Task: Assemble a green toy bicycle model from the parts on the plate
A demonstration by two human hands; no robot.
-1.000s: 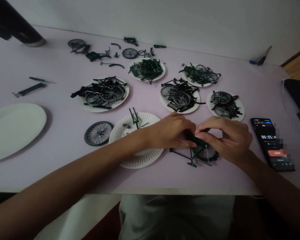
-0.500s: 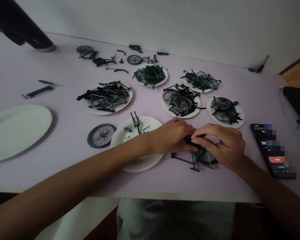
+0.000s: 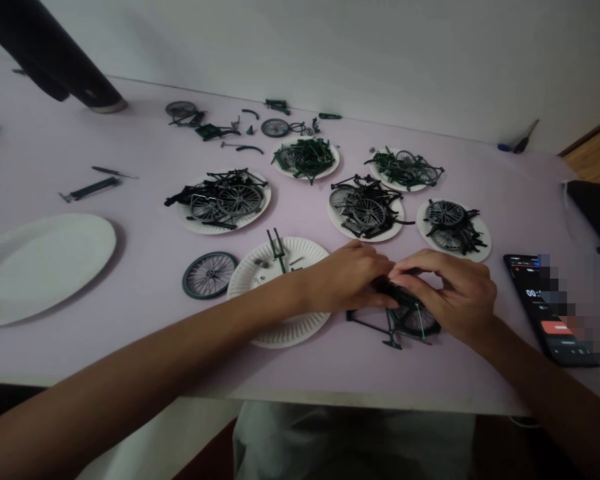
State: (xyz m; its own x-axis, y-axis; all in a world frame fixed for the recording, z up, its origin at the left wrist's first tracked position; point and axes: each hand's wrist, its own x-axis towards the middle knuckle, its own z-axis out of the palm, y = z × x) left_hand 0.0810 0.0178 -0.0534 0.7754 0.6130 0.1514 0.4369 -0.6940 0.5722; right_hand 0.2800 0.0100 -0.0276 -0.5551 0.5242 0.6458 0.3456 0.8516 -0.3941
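A dark green model bicycle frame [image 3: 373, 322] with a spoked wheel [image 3: 420, 321] fitted in it lies on the table, partly covered by both hands. My left hand [image 3: 357, 275] is closed on the upper part of the frame, its fingertips mostly hidden. Thumb and forefinger of my right hand [image 3: 455, 288] pinch together just above the wheel, touching the left fingers; whatever sits between them is too dark to make out. Under my left forearm is a paper plate [image 3: 290, 327] with a green fork [image 3: 279, 252] and small parts. Beside it lies a loose wheel [image 3: 210, 274].
Several plates of dark bicycle parts, one a paper plate [image 3: 260, 217], stand behind my hands. Loose parts lie along the wall. On the left are a large white plate [image 3: 50, 263], a pen [image 3: 114, 172] and a hand-pump-like piece [image 3: 90, 189]. A phone [image 3: 555, 313] lies right.
The whole view has shifted slightly, so things appear a little lower and to the right. Both hands keep the same grip over the model bicycle.
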